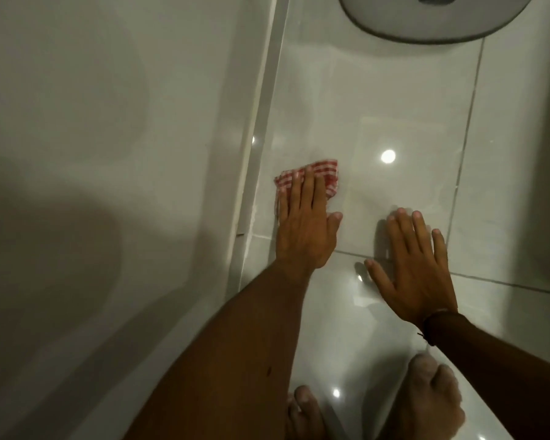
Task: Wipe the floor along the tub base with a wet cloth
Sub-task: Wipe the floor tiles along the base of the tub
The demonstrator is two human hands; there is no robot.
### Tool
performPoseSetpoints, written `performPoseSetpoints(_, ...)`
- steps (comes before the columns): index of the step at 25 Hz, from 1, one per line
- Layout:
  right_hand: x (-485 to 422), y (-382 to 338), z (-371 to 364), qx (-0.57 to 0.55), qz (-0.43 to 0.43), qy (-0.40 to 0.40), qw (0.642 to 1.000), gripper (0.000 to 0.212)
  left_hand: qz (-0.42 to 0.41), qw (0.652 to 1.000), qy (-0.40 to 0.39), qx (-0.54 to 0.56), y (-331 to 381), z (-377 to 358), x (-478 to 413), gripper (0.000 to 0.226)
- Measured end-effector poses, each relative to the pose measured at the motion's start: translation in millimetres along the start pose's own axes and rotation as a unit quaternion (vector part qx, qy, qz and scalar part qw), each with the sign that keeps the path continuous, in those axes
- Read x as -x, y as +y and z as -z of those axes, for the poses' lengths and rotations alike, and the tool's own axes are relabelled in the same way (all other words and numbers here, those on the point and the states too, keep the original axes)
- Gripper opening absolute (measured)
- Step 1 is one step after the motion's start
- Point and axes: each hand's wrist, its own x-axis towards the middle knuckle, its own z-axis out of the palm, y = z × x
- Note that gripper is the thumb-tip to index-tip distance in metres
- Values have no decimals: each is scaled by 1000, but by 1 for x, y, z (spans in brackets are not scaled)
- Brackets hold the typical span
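Head view: the left hand (pixel 302 223) presses a checked cloth (pixel 308 179) flat, fingers spread, mid-frame beside the tub (pixel 108 154) base.
The right hand (pixel 416 268) braces open and empty on the glossy, probably wet floor (pixel 394 90); it could slip, or the cloth could miss the seam.

Left hand (pixel 302 230): palm down, fingers extended and together, forearm reaching forward. Right hand (pixel 416 268): palm down, fingers spread flat, dark band at wrist. Both bare feet visible at bottom edge.

Glossy tiled floor (pixel 378 100): checked cloth (pixel 326 173), bare feet (pixel 432 404).
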Motion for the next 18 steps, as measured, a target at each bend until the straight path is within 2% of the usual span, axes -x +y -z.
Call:
performPoseSetpoints(4, -7, 4, -31, 4, 15, 5, 1000, 95, -11, 997, 70, -37, -13, -25, -4, 68)
performPoseSetpoints(8, -9, 9, -41, 28, 26, 34, 999, 95, -20, 992, 121, -41, -26, -19, -30, 64)
performPoseSetpoints(12, -10, 11, -47, 32, 28, 58, 997, 96, -4, 990, 135, -38, -47, 5, -67, 65)
performPoseSetpoints(18, -12, 9, -45, 41, 26, 54, 997, 98, -21, 989, 145, 24, -53, 8, -57, 64)
